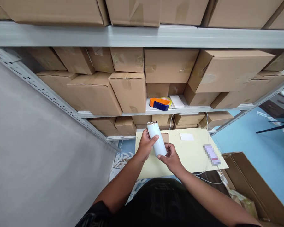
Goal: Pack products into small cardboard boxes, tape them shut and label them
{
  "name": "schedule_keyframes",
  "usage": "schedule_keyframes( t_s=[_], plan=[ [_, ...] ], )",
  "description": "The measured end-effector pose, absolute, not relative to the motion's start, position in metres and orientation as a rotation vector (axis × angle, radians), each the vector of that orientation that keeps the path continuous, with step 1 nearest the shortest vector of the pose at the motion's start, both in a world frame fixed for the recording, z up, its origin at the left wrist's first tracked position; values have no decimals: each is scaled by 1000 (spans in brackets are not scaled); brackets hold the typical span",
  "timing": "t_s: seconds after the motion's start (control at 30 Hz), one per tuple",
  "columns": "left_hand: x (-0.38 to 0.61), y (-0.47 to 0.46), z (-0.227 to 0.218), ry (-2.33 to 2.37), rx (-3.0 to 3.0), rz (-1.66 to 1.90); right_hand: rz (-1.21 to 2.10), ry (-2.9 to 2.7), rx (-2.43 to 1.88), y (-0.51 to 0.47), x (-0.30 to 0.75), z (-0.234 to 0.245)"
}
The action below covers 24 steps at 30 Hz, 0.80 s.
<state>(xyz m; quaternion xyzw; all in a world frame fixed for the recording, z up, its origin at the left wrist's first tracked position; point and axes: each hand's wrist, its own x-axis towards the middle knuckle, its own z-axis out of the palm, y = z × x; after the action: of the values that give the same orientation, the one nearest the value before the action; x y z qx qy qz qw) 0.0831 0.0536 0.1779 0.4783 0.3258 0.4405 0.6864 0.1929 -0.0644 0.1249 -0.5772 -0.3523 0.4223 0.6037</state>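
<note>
Both my hands hold a pale blue-white cylindrical tumbler (156, 140) with a metal rim, tilted with its top away from me, above a pale yellow table (194, 154). My left hand (144, 145) wraps round its upper half. My right hand (170, 156) grips its lower end from underneath. A small brown cardboard piece (165, 136) lies on the table just behind the tumbler.
A white card (186, 136) and a blurred flat device (211, 154) with a white cable lie on the table. An orange and blue tape dispenser (159, 103) sits on a metal shelf packed with cardboard boxes (130, 90). An open box (253, 183) stands at the right.
</note>
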Motion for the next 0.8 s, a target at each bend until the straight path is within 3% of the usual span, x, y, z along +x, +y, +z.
schedule_keyframes(
  t_s=[0.13,0.47,0.8],
  plan=[
    [90,53,173,656,1057,972,949,-929,-1426,-65,224,130],
    [118,35,157,420,1209,818,775,-1195,-1591,-12,271,201],
    [109,48,123,558,1492,749,921,-1264,-1519,-12,302,175]
  ],
)
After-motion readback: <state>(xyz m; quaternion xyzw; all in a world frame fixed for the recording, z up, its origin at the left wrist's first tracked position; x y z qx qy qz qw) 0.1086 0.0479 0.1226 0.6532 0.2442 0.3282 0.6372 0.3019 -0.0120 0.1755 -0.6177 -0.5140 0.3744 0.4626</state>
